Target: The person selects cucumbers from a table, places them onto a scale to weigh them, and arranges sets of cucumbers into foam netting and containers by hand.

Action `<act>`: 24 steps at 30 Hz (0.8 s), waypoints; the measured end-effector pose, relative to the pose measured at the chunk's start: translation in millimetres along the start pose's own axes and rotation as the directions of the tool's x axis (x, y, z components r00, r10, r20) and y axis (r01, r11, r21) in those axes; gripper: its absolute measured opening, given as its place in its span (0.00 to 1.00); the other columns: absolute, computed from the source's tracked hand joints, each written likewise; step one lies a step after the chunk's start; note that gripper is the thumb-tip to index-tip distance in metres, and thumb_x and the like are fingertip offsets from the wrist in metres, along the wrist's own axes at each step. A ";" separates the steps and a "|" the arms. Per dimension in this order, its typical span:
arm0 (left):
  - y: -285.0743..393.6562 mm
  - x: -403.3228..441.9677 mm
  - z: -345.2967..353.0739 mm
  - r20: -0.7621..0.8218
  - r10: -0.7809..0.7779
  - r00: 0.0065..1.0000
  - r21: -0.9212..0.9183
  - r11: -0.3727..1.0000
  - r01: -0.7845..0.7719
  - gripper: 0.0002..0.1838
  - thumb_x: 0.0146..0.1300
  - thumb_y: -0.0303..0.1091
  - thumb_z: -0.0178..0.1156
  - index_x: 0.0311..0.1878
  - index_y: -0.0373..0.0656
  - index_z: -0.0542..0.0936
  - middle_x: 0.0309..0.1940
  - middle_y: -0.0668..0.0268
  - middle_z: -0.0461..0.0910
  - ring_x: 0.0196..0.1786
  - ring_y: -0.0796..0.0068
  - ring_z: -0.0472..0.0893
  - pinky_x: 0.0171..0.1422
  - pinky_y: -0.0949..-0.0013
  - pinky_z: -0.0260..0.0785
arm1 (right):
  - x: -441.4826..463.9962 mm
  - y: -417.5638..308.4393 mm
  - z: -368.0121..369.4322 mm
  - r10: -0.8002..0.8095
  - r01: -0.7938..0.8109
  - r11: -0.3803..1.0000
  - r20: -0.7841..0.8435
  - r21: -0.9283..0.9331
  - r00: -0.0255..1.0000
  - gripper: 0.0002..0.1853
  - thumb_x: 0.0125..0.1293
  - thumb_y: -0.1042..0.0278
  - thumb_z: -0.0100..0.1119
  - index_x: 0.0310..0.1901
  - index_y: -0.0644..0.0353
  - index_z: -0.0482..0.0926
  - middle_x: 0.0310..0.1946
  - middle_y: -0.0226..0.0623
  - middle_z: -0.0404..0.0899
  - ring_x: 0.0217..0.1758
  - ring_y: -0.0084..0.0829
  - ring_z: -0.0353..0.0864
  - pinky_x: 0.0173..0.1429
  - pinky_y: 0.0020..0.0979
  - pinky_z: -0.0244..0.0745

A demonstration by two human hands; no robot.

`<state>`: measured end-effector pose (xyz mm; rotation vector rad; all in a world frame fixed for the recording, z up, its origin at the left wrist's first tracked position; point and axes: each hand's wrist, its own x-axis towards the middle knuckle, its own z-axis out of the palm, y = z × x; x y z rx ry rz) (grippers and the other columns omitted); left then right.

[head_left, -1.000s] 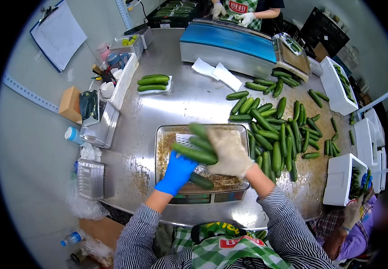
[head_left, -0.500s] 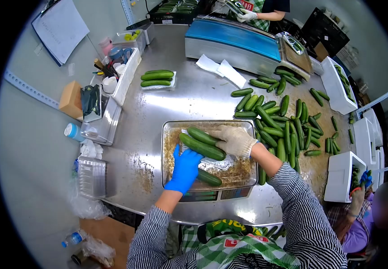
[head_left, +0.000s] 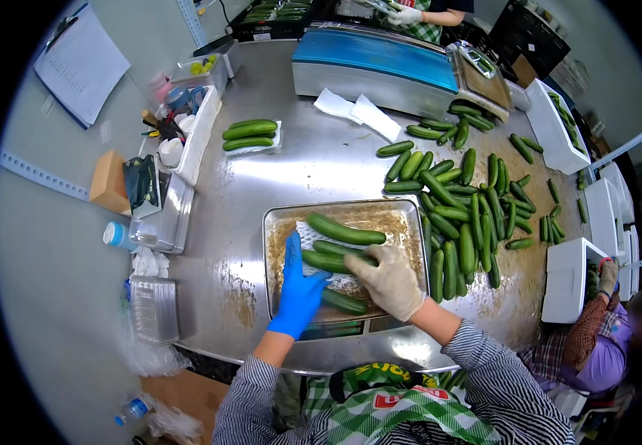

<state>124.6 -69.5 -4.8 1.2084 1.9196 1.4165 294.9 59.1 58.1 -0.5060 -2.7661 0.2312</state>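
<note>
In the head view, a metal tray on the table carries several green cucumbers and a white padded sheet. My right hand, in a beige knit glove, closes over the right end of a middle cucumber. Wearing a blue glove, my left hand is at that cucumber's left end, thumb and fingers spread apart. Another cucumber lies across the top of the sheet. Closest to me, a further cucumber rests partly hidden beside my left hand.
Loose cucumbers are heaped right of the tray. Two cucumbers sit on a padded pack at upper left. A wrapping machine stands at the back, white foam boxes at right. One co-worker is at the back, another at the right.
The upper cucumber, formerly diagonal, now lies farther up on the sheet. My right hand has moved down toward me onto a middle cucumber. My left hand stays at the tray's left side.
</note>
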 end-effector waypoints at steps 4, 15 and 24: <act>-10.6 6.0 -24.2 0.265 0.262 0.928 0.312 0.887 -0.340 0.15 0.56 0.31 0.72 0.47 0.42 0.86 0.76 0.54 0.60 0.78 0.44 0.55 0.79 0.50 0.53 | 6.5 -15.3 -10.7 -0.066 0.069 0.987 -0.021 0.145 0.998 0.20 0.62 0.69 0.59 0.57 0.47 0.76 0.48 0.47 0.77 0.49 0.47 0.77 0.54 0.45 0.73; -9.8 3.3 -15.4 0.219 0.326 0.920 0.459 0.797 -0.392 0.04 0.56 0.33 0.69 0.32 0.45 0.85 0.69 0.56 0.69 0.74 0.42 0.61 0.75 0.36 0.54 | 79.0 62.3 1.2 -0.044 -0.146 0.916 0.456 0.374 0.889 0.20 0.66 0.61 0.53 0.53 0.66 0.79 0.46 0.54 0.79 0.51 0.53 0.79 0.59 0.47 0.72; -9.1 1.3 -16.0 0.212 0.352 0.912 0.458 0.788 -0.411 0.03 0.55 0.32 0.69 0.33 0.46 0.85 0.69 0.56 0.69 0.74 0.41 0.61 0.74 0.35 0.54 | 105.3 56.5 -4.0 -0.137 -0.139 0.919 0.628 0.370 0.766 0.19 0.62 0.60 0.55 0.47 0.68 0.79 0.48 0.55 0.79 0.54 0.53 0.79 0.62 0.46 0.72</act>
